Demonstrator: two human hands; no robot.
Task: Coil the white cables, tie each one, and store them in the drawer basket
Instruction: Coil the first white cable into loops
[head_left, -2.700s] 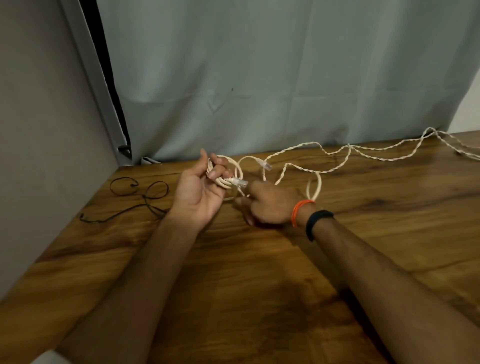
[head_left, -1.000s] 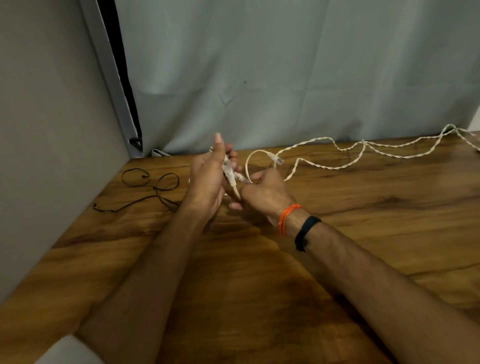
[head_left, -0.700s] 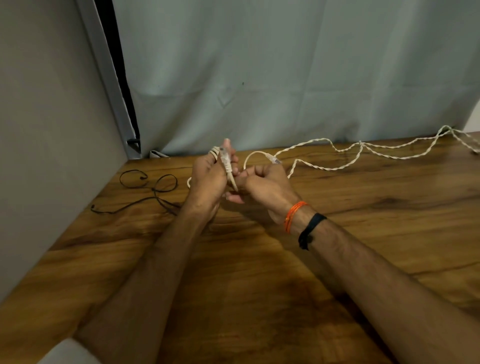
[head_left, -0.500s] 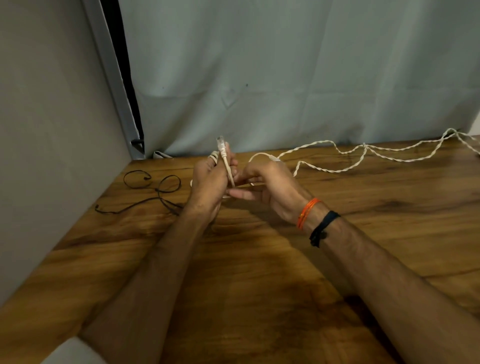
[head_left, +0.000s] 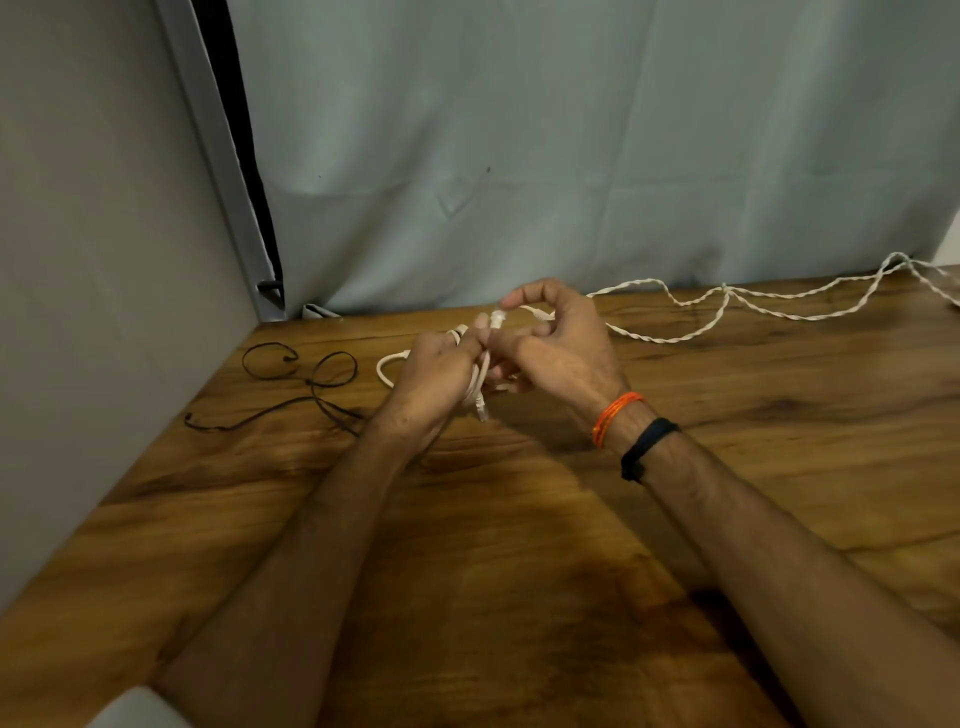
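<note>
A coiled white cable is gripped in my left hand, just above the wooden table. One clear plug hangs down below that hand. My right hand touches the coil from the right and pinches the cable's other plug end near the top of the coil. A loop of the coil sticks out left of my left hand. A second, twisted white cable lies loose along the back of the table, running to the right edge. No drawer basket is in view.
A thin black cord lies in loops on the table's back left. A grey wall bounds the table on the left, and a pale curtain hangs behind it. Orange and black bands ring my right wrist.
The left hand turned the coil, so the plug that pointed up now hangs down. My right hand rose and now pinches the other plug end at the coil's top.
</note>
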